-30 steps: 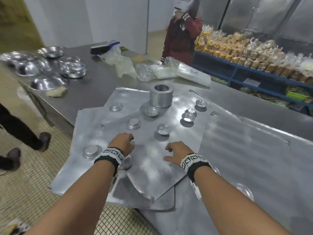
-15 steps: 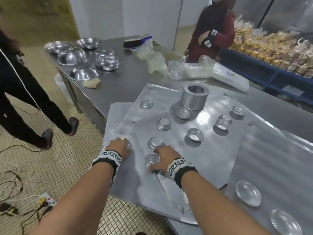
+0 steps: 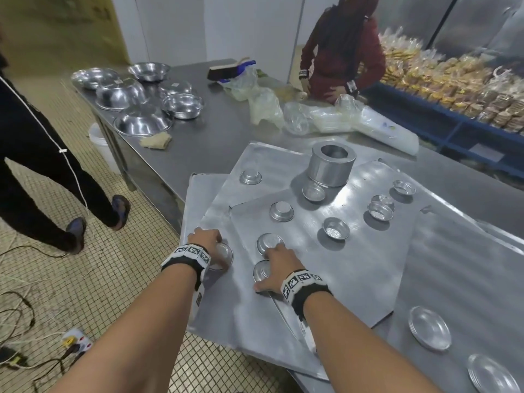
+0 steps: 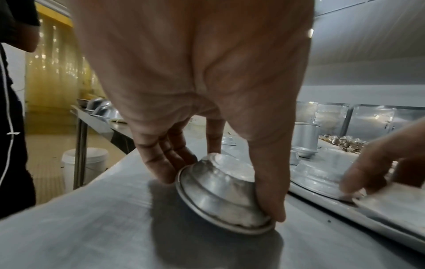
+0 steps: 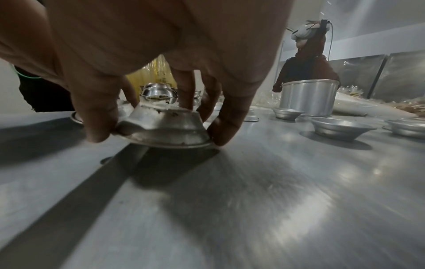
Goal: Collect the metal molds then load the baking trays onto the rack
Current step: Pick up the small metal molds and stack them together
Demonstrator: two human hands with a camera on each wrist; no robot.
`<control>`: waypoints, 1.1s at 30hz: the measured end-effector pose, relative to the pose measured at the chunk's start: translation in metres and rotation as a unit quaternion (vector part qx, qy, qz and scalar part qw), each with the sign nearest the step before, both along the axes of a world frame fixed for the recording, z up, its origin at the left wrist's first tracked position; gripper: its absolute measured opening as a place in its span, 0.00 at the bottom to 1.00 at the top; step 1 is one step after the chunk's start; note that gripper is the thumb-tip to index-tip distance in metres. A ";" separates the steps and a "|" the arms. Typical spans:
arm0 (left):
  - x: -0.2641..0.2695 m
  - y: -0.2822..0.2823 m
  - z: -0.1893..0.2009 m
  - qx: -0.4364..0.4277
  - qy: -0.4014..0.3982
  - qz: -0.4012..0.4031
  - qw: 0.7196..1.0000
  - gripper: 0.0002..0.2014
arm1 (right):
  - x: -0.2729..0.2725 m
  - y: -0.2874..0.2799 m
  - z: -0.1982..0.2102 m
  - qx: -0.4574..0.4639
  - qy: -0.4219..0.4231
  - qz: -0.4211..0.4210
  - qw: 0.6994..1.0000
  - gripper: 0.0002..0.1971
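Observation:
Small round metal molds lie scattered on overlapping flat baking trays [image 3: 354, 268]. My left hand [image 3: 217, 249] pinches an upturned mold [image 4: 216, 196] between thumb and fingers, with one edge tilted up off the left tray. My right hand [image 3: 269, 262] grips another upturned mold [image 5: 165, 127] at the top tray's near corner, thumb on one side and fingers on the other. A third upturned mold [image 3: 269, 241] sits just past the right fingertips. More molds [image 3: 336, 228] lie farther out, near a tall metal cylinder [image 3: 333, 165].
Two shallow metal dishes [image 3: 429, 327] lie on the right tray. Steel bowls [image 3: 141, 95] and plastic bags [image 3: 297, 114] crowd the far table. A person in red [image 3: 340, 52] stands behind it, another in black [image 3: 34, 165] on the left. Cables [image 3: 28, 336] cross the floor.
Both hands have moved left from the middle of the top tray. The left hand has taken hold of a mold on the left tray, the right hand one at the top tray's corner.

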State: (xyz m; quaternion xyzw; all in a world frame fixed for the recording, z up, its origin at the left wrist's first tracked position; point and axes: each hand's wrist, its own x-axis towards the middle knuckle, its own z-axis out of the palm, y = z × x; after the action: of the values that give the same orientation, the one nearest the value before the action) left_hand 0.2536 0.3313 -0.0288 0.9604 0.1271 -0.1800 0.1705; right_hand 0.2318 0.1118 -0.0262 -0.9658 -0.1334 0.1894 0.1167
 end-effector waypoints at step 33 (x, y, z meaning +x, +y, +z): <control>0.002 -0.269 0.067 -0.071 -0.096 -0.434 0.893 0.22 | -0.094 -0.243 0.061 0.008 -0.071 -0.335 0.939 0.28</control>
State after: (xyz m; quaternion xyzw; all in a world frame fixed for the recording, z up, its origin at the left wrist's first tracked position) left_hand 0.2555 0.0620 0.0380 0.9178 -0.3328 -0.1513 0.1546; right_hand 0.1377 -0.1313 0.0348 -0.9646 0.1886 0.0689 0.1708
